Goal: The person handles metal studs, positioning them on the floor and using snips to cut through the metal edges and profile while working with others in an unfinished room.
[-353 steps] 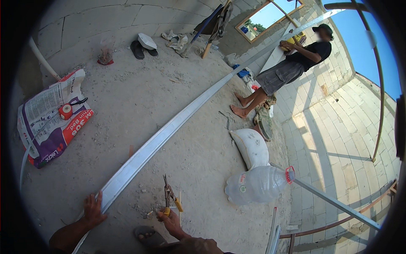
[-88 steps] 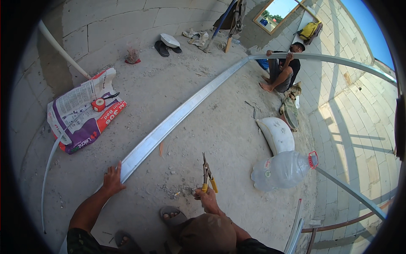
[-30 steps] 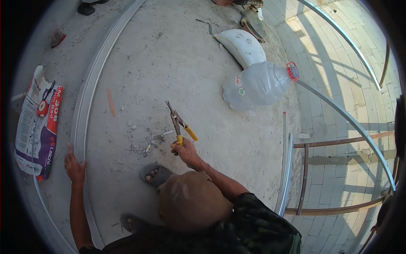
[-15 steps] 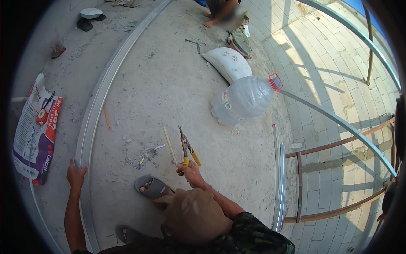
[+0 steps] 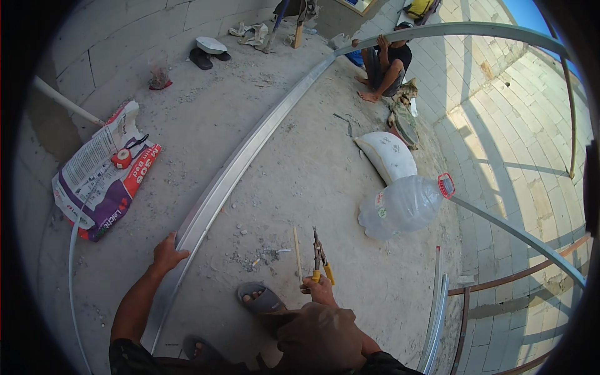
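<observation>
A long silver metal channel (image 5: 250, 145) runs from my left side to the far end of the floor. My left hand (image 5: 169, 251) is closed around its near part, thumb on the inner edge. In my right hand (image 5: 322, 291) are yellow-handled metal snips (image 5: 317, 253), pointing forward with their handles spread apart. A thin pale stick (image 5: 297, 250) stands out beside the snips, pinched in the same hand. At the channel's far end crouches another person (image 5: 390, 65), with raised hands at the metal.
A printed bag (image 5: 106, 181) with a red tape measure (image 5: 122, 158) on it lies left. To the right are a large clear water bottle (image 5: 403, 209), a white sack (image 5: 390, 156) and metal strips (image 5: 437, 319). Rubble (image 5: 265, 256) litters the floor near my sandal (image 5: 262, 299).
My view has swung up and left, bringing the channel's far end and more of the crouching person into sight. Both hands keep their holds.
</observation>
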`<action>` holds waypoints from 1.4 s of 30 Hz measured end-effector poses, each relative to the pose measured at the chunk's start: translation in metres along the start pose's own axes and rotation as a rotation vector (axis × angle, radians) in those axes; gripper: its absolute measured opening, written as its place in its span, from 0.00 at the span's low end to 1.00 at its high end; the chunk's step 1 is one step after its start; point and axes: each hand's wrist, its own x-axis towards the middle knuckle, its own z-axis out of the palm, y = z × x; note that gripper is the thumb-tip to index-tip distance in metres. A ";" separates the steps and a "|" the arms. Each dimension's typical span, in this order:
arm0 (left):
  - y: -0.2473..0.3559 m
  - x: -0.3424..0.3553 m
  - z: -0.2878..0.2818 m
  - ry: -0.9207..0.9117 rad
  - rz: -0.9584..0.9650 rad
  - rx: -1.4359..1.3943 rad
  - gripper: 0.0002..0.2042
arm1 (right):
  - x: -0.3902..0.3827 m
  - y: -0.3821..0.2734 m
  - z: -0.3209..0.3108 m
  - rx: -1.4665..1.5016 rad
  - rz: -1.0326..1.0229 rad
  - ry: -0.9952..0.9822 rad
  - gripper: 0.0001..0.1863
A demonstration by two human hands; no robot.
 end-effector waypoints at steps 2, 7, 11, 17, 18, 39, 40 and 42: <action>-0.005 0.004 0.006 0.037 0.047 -0.002 0.41 | 0.002 0.004 0.002 -0.012 -0.013 -0.029 0.14; -0.001 0.006 0.002 -0.023 0.141 0.076 0.42 | -0.001 0.002 0.006 -0.053 -0.009 -0.030 0.14; -0.006 0.006 -0.007 -0.019 0.161 0.091 0.44 | 0.009 0.005 0.002 -0.158 0.004 -0.041 0.15; -0.013 -0.013 -0.020 -0.130 0.008 0.188 0.47 | 0.025 0.035 -0.007 -0.407 -0.060 0.012 0.16; -0.021 -0.018 -0.018 -0.158 -0.024 0.189 0.48 | 0.030 0.051 -0.010 -0.682 -0.170 0.041 0.18; 0.000 -0.026 -0.009 0.000 -0.060 0.000 0.35 | -0.175 -0.351 -0.124 -2.058 -0.626 1.739 0.32; 0.005 -0.020 -0.009 0.022 -0.032 0.016 0.34 | -0.196 -0.374 -0.117 -2.095 -0.020 1.807 0.34; 0.020 -0.008 -0.009 0.022 -0.042 -0.022 0.32 | -0.233 -0.393 -0.188 -2.138 0.064 1.912 0.36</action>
